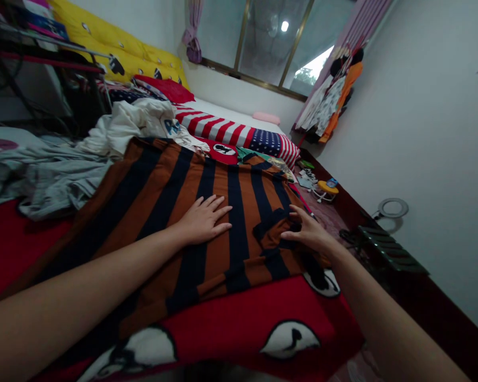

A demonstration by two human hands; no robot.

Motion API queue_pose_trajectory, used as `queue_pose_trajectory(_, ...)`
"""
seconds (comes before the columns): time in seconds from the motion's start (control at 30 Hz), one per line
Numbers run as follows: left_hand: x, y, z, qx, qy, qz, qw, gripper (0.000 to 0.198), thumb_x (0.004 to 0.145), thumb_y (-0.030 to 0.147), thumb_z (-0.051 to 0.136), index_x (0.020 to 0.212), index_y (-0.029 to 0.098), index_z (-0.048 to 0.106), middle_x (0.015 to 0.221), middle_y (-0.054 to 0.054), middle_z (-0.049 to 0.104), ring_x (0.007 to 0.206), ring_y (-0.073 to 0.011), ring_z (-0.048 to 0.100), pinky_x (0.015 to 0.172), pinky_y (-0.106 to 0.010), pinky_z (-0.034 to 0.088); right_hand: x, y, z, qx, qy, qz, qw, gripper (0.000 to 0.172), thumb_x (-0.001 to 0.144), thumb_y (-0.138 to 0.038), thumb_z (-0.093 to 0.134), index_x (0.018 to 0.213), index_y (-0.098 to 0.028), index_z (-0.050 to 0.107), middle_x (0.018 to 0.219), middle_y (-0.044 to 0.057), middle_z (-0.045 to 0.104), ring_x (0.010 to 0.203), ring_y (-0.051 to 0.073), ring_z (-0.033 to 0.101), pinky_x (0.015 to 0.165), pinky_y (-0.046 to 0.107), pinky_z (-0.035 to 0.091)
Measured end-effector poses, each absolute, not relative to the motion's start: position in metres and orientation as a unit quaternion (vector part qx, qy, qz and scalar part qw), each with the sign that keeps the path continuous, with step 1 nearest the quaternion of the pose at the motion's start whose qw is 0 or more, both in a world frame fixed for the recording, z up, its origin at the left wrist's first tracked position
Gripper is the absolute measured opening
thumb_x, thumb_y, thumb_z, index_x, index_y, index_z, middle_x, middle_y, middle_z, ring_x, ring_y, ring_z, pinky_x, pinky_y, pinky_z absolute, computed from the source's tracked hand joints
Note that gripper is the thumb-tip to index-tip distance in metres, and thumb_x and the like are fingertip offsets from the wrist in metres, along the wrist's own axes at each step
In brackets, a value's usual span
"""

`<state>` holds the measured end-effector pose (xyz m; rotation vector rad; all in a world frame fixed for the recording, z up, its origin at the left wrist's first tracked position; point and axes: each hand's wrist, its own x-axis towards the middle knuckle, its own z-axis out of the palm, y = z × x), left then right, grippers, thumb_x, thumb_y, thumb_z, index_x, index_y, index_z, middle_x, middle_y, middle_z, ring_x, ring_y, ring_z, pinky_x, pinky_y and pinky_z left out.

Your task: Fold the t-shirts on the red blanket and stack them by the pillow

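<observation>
Red patterned cloth (231, 318) lies beneath a mostly flat brown-and-navy striped garment (239, 233). The left hand (205, 220) rests open on its middle; the right hand (308, 232), thumb and fingers parted, curves at its bunched right side.

We see the striped garment (239, 228) hide part of the red blanket (231, 329); view edges crop our forearms (91, 286).

Brown-and-navy striped garment (217, 223) on red blanket (231, 323)

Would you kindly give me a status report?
Left hand flat on striped garment. Right hand at folded part, thumb and forefinger apart. Grey clothing alongside.
</observation>
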<state>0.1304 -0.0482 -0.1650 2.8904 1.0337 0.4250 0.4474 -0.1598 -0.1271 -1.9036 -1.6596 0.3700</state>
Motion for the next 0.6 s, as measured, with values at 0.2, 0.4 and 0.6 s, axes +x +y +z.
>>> queue_pose_trajectory(0.2,0.111,-0.055,-0.153,0.937,0.289,0.172,0.097,0.046,0.09,0.04,0.054,0.132,0.021,0.056,0.152,-0.015,0.033,0.14,-0.0291,0.03,0.112,-0.044,0.028,0.428,-0.158,-0.16,-0.717,-0.581,0.064,0.379,0.075,0.056,-0.049,0.078,0.122,-0.017,0.061,0.114,0.012,0.068,0.105,0.03,0.064,0.094,0.044,0.048)
queue_pose_trajectory(0.4,0.03,-0.087,-0.111,0.934,0.233,0.148,0.225,0.017,0.086,0.026,0.061,0.093,0.015,0.072,0.099,-0.009,0.065,0.092,-0.0161,0.063,0.085,-0.025,0.048,0.427,-0.166,-0.158,-0.725,-0.557,0.066,0.4,0.044,0.059,-0.053,0.068,0.087,-0.019,0.069,0.079,0.006,0.07,0.074,0.025,0.065,0.069,0.034,0.049)
queue_pose_trajectory(0.6,-0.062,-0.135,-0.067,0.856,0.346,-0.117,0.366,0.027,0.069,0.04,0.076,0.081,0.017,0.069,0.073,0.0,0.066,0.063,-0.0121,0.059,0.054,-0.018,0.043,0.43,-0.165,-0.153,-0.756,-0.516,-0.011,0.403,0.043,0.056,-0.052,0.059,0.084,-0.021,0.063,0.081,0.007,0.066,0.078,0.027,0.063,0.072,0.037,0.046)
